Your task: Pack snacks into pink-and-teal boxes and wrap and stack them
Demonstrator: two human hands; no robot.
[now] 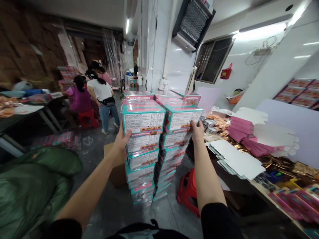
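Below the hands, grey floor [171, 209], with a red stool [188, 191] under the right forearm. Beyond the hands, a white pillar [159, 43]. To the right of the right hand, a worktable [265, 196] spread with white card sheets [235, 157], pink cartons [240, 129] and gold wrappers [294, 167]. Far left past the left hand, a person in a white top [101, 89] near a seated person in purple [81, 96]. Nearer, left of the left forearm, a green sack [40, 179].

Between the hands, 2 tall stacks of film-wrapped teal-and-pink packs, side by side. Gripping the outer side of the left top pack [143, 121], thumb on its front: left hand [122, 137]. Gripping the outer side of the right top pack [184, 119] likewise: right hand [197, 130]. Beside the left forearm, a cardboard box [116, 167], contents hidden. Left of the left hand, at a distance, a pale blue basin [13, 94] on a dark table [22, 118]; contents too unclear to tell.
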